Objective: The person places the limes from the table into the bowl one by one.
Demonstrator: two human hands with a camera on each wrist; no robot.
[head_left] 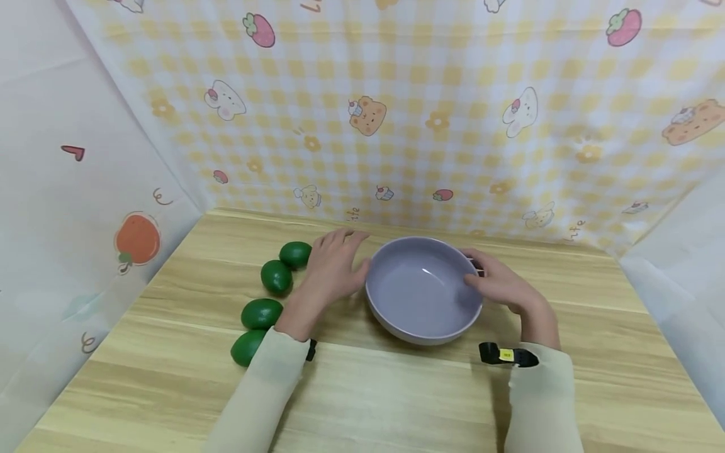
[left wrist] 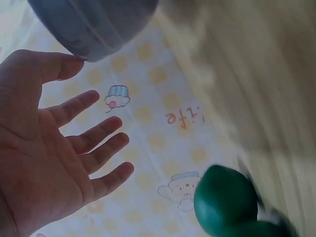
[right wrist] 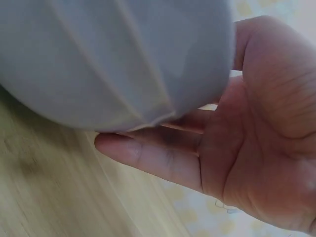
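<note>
A round grey-lilac bowl (head_left: 425, 286), with nothing in it, is between the two hands over the middle of the table. My right hand (head_left: 501, 280) holds its right side, thumb over the rim and fingers under the base in the right wrist view, where the bowl's ribbed outer wall (right wrist: 123, 59) shows. At the bowl's left edge, my left hand (head_left: 334, 267) has its fingers spread and fairly straight. Its thumb (left wrist: 61, 66) touches or nearly touches the bowl's wall. Glossy dark green, egg-shaped pieces (head_left: 262, 313) lie left of the left hand, several in a rough row.
The wood-grain table (head_left: 396, 402) reaches back to a yellow checked cloth (head_left: 408, 145) with cartoon prints. A white printed sheet (head_left: 85, 207) hangs along the left side, another pale one (head_left: 680, 258) along the right. Black straps with small devices (head_left: 506, 355) sit at the wrists.
</note>
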